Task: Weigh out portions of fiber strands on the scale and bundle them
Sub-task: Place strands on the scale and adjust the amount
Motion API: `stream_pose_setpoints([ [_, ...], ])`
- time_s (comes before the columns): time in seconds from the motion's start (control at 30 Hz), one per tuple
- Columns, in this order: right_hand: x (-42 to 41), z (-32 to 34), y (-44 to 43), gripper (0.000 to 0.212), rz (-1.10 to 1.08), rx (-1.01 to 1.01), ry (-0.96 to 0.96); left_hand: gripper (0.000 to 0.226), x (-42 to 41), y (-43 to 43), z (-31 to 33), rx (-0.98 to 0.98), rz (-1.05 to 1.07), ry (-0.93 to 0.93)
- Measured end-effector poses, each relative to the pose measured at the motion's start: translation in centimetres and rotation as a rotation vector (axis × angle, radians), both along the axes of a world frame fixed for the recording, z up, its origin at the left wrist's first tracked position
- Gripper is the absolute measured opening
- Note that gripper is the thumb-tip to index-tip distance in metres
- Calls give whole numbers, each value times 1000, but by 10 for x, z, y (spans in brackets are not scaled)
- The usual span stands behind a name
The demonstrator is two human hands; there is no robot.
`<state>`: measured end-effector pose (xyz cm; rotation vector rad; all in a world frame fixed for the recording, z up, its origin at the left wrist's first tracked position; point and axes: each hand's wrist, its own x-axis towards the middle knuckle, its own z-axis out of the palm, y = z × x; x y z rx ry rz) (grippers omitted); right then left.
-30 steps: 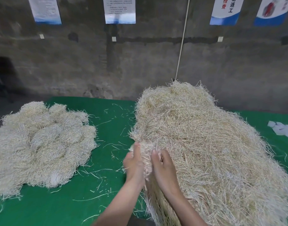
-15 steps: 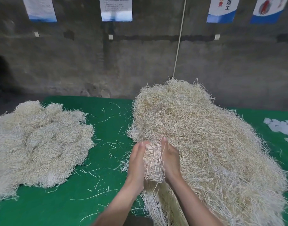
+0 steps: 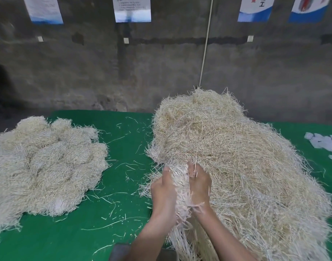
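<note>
A tall loose heap of pale straw-coloured fiber strands covers the right half of the green table. At its near left edge my left hand and my right hand hold a handful of strands between them, palms facing each other, fingers curled round it. The strand tails hang down below my wrists. A flatter pile of bundled fiber portions lies on the left of the table. No scale shows clearly; a dark grey object peeks out under my left forearm.
Loose single strands litter the green cloth between the two piles. White paper slips lie at the far right edge. A grey concrete wall with posters and a hanging cord stands behind the table.
My two hands have drawn the handful of strands up and out of the heap's edge and closed round it. The camera has tilted down slightly.
</note>
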<state>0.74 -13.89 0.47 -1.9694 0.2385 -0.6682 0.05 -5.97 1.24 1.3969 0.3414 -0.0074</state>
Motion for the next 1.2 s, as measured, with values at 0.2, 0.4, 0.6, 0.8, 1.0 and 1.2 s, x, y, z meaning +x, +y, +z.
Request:
stream_pose_setpoints([
  [0.2,-16,-13,18,28,29,-136,14,39,9,8,-7,-33,-57,14],
  [0.4,-19,16,-14,14,230,512,25,37,13,26,10,243,-117,-167],
  [0.6,-20,18,12,23,478,71,153,12,16,11,12,356,-151,-246],
  [0.8,4,26,-17,49,57,523,28,68,-4,27,1,94,-245,-216],
  [1.0,-18,8,22,42,49,-167,-73,72,11,6,19,-249,-114,47],
  [1.2,-4,23,4,24,112,81,66,61,-2,-4,9,-7,-103,-94],
])
